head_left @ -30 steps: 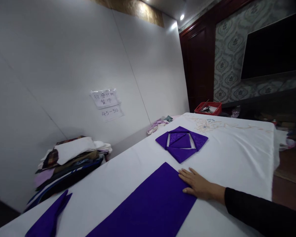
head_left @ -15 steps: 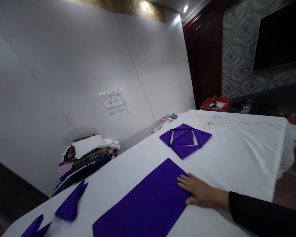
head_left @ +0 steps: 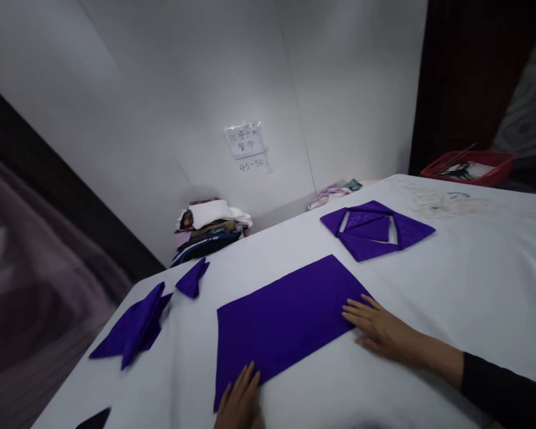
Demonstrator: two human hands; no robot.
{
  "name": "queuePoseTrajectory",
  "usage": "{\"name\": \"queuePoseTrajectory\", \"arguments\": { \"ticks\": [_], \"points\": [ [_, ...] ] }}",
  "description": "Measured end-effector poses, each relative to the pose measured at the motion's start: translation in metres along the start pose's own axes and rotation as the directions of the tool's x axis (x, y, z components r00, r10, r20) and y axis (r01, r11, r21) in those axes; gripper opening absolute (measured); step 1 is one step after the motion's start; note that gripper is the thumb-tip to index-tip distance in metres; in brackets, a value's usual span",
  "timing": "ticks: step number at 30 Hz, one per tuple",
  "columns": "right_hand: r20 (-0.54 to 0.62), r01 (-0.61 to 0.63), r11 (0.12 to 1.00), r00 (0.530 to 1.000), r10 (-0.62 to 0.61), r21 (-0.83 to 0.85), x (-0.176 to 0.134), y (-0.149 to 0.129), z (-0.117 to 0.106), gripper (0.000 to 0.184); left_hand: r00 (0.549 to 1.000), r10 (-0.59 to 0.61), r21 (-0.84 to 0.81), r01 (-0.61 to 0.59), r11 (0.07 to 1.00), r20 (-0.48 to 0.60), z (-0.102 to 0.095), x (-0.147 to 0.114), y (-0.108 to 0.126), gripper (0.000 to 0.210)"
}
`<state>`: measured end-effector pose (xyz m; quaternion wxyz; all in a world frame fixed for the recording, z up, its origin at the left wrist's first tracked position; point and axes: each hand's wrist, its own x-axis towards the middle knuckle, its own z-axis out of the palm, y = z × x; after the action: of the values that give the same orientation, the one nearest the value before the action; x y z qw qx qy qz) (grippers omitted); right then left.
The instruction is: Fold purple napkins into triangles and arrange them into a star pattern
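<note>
- The one camera rode on the person's head, above and on the near side of the purple cloth (head_left: 281, 316).
- It faced forward and down, across the cloth towards the pale wall (head_left: 196, 89) behind it.
- It looked from fairly close, I'd say: the left hand (head_left: 240, 400), at the cloth's near edge, was cut off by the bottom of the view.
- The view ran wide, taking in the red basket (head_left: 500, 170), beyond the cloth to its right.

The person is wearing a plain black sleeve (head_left: 500, 384) that is ending short of the right hand (head_left: 380, 330); it and the left hand (head_left: 240, 400) are showing bare.
</note>
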<state>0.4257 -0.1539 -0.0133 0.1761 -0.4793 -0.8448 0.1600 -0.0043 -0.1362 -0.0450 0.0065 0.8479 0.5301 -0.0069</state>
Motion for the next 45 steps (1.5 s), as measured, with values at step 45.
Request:
{"name": "queuePoseTrajectory", "arguments": {
  "ticks": [45],
  "points": [
    [0.110,0.040,0.994,0.994,-0.030,-0.098,0.191,-0.056,0.059,0.070,0.988,-0.153,-0.179,0.156,0.971,0.029,-0.041,0.157,0.033,0.058]
  ]
}}
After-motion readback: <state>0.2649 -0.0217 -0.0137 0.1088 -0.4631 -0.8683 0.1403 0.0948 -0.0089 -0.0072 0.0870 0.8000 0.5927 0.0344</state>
